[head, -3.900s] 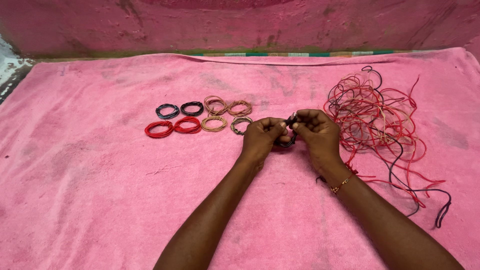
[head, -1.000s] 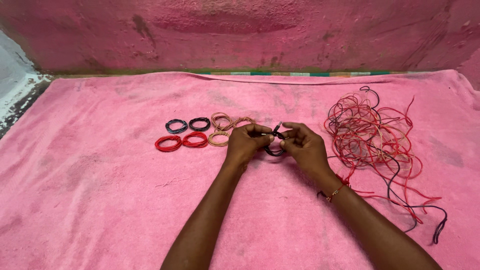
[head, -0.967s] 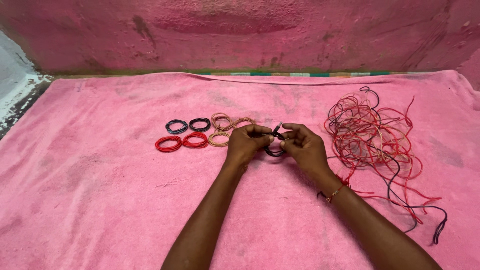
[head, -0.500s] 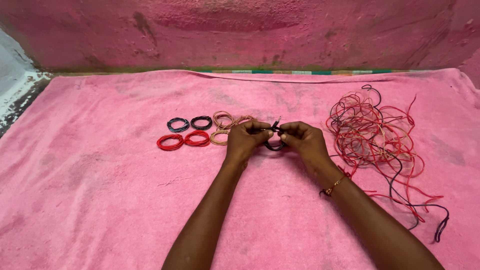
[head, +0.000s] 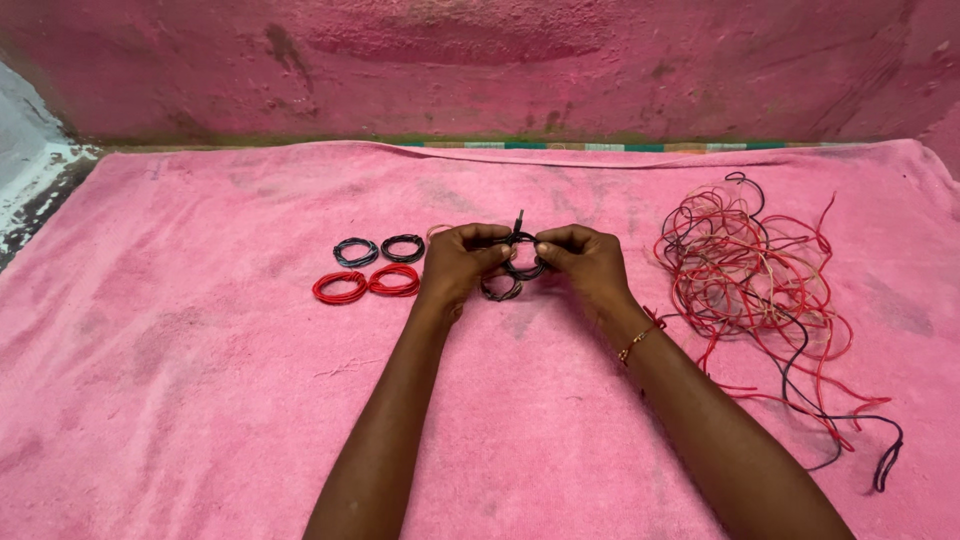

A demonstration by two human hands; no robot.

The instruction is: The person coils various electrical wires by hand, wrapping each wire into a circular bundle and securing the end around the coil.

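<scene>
My left hand (head: 455, 268) and my right hand (head: 585, 265) meet over the pink towel (head: 200, 380), and both pinch a small coil of black wire (head: 524, 262) held up between them, one short end sticking up. Just below it lies a brown wire coil (head: 501, 290). To the left lie two black coils (head: 380, 249) and two red coils (head: 366, 284) in rows. My left hand hides the tan coils behind it.
A loose tangle of red, tan and black wires (head: 760, 275) spreads at the right, with ends trailing toward the towel's near right. A pink wall (head: 480, 60) rises behind the towel. At the far left is a grey-white floor edge (head: 25, 170).
Both hands have moved left and slightly away from me with the black coil, now over the row of coils and covering the tan ones. The brown coil shows below the hands.
</scene>
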